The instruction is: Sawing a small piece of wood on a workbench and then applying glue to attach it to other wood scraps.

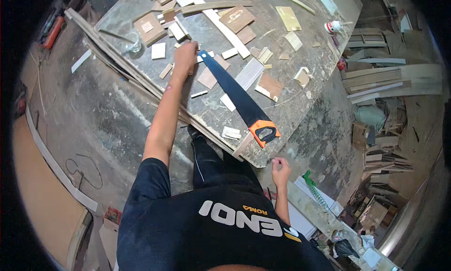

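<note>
My left hand [187,55] reaches onto the worktable among small wood pieces, fingers curled; whatever is within them is hidden. Just right of it, a handsaw with a dark blade [232,90] and orange-black handle [264,132] lies diagonally across the table. Pale and brown offcuts, including a brown square [268,86] and a white square block [158,50], lie around the saw. My right hand [281,167] hangs just past the table's near corner, fingers loosely bent and apart, with nothing visible in them.
Long strips [108,59] run along the worktable's left edge [300,106]. A cup [134,43] stands at back left, a white container [332,27] at back right. Stacked boards [390,83] fill the right. A green coiled hose [315,191] lies low right; a curved panel [47,186] is at left.
</note>
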The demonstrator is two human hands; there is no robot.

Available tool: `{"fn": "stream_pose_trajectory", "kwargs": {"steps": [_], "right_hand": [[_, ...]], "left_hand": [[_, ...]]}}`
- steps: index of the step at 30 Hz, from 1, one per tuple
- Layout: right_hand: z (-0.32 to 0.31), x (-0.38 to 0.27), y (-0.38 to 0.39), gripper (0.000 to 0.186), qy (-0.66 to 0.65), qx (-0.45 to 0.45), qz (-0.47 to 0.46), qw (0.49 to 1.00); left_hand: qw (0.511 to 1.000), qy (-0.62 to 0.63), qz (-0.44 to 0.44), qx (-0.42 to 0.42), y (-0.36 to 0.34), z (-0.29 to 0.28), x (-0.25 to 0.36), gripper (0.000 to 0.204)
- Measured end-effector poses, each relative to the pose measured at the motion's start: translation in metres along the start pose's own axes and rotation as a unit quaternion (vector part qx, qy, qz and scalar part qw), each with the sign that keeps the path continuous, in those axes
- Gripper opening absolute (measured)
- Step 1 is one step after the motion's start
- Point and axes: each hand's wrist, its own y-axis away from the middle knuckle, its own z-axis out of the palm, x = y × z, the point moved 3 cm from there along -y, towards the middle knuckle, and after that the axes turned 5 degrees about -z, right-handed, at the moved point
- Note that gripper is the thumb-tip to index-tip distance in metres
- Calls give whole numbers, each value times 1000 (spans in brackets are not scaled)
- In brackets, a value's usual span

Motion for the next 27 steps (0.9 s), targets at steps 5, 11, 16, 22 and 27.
{"fn": "stream_pose_trajectory", "kwargs": {"steps": [5, 11, 16, 22, 27], "right_hand": [[-28, 49, 33, 11, -21, 6, 152, 988], [-48, 93, 40, 8, -38, 30, 145, 988], [-55, 148, 45, 5, -72, 53, 139, 986], [-82, 237, 57, 8, -96, 34, 122, 987], [-103, 290, 89, 9, -65, 69, 227, 969]], "left_hand": [[998, 9, 64, 0, -7, -7, 8, 13], [998, -46, 2, 45, 10, 12, -4, 37], [989, -71, -34, 121, 26, 14, 19, 25], [995, -84, -2, 59, 10, 29, 33, 20], [992, -46, -113, 25, 4, 39, -11, 24]]}}
